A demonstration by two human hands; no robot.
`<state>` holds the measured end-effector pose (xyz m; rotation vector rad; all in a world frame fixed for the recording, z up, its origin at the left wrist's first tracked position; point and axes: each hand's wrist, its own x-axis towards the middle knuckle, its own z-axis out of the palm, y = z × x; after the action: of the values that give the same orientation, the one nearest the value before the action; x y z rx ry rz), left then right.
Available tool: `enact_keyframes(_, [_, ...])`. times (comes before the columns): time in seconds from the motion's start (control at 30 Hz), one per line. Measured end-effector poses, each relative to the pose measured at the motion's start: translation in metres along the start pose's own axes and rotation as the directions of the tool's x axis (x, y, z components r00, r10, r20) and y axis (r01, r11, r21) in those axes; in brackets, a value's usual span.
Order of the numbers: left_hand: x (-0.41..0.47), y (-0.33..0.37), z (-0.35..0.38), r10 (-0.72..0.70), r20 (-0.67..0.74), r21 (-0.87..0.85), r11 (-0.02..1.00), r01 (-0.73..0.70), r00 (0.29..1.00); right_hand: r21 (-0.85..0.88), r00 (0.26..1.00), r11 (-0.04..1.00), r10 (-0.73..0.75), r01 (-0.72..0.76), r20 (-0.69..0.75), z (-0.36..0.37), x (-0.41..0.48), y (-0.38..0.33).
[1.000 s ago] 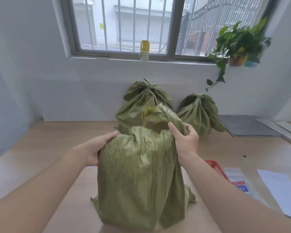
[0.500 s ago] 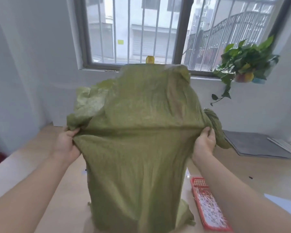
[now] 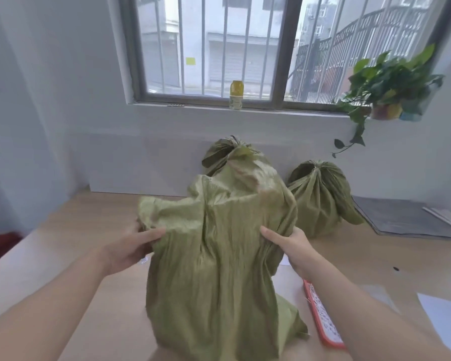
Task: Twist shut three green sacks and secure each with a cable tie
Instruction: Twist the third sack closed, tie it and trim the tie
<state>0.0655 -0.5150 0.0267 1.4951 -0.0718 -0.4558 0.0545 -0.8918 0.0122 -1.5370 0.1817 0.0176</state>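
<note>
A green woven sack stands on the wooden table right in front of me, its loose top flopped over and untied. My left hand grips the sack's upper left fold, and my right hand grips its upper right side. Behind it, against the wall, stand two more green sacks with gathered, closed necks: one mostly hidden behind the near sack, the other to the right. A red tray holding white cable ties lies on the table by my right forearm.
A wooden table runs to the white wall. A grey mat and papers lie at the right. A yellow bottle stands on the windowsill; a potted plant hangs at the right.
The sack's top was pulled up and spread wide half a second ago; it has now dropped back down, and both hands have come lower and closer together on its upper sides.
</note>
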Motion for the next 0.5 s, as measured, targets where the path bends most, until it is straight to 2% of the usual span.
enact_keyframes(0.07, [0.01, 0.001, 0.006, 0.101, -0.16, 0.15, 0.986, -0.077, 0.982, -0.014, 0.997, 1.0, 0.008, -0.009, -0.08, 0.007, -0.001, 0.0])
enact_keyframes(0.1, [0.015, 0.002, 0.007, 0.168, -0.281, 0.164, 0.979, -0.125, 0.945, 0.039, 0.985, 0.999, -0.005, 0.012, -0.171, 0.009, 0.001, -0.003])
enact_keyframes(0.17, [0.022, 0.005, 0.0, 0.256, -0.532, 0.118, 0.966, -0.229, 0.807, 0.155, 0.926, 0.981, -0.048, 0.113, -0.374, 0.011, 0.002, -0.016])
enact_keyframes(0.2, [0.023, 0.005, -0.005, 0.265, -0.606, 0.08, 0.958, -0.275, 0.75, 0.169, 0.898, 0.972, -0.073, 0.161, -0.433, 0.011, 0.0, -0.023])
enact_keyframes(0.23, [0.024, 0.002, -0.009, 0.265, -0.622, 0.061, 0.954, -0.292, 0.737, 0.151, 0.884, 0.971, -0.1, 0.187, -0.457, 0.011, -0.002, -0.028])
enact_keyframes(0.37, [0.02, -0.005, -0.005, 0.252, -0.505, -0.021, 0.952, -0.304, 0.825, 0.157, 0.866, 0.969, -0.089, 0.189, -0.492, 0.008, -0.008, -0.029])
enact_keyframes(0.5, [0.014, -0.006, -0.007, 0.263, -0.397, 0.014, 0.96, -0.28, 0.88, 0.185, 0.875, 0.965, -0.075, 0.184, -0.479, 0.001, -0.014, -0.024])
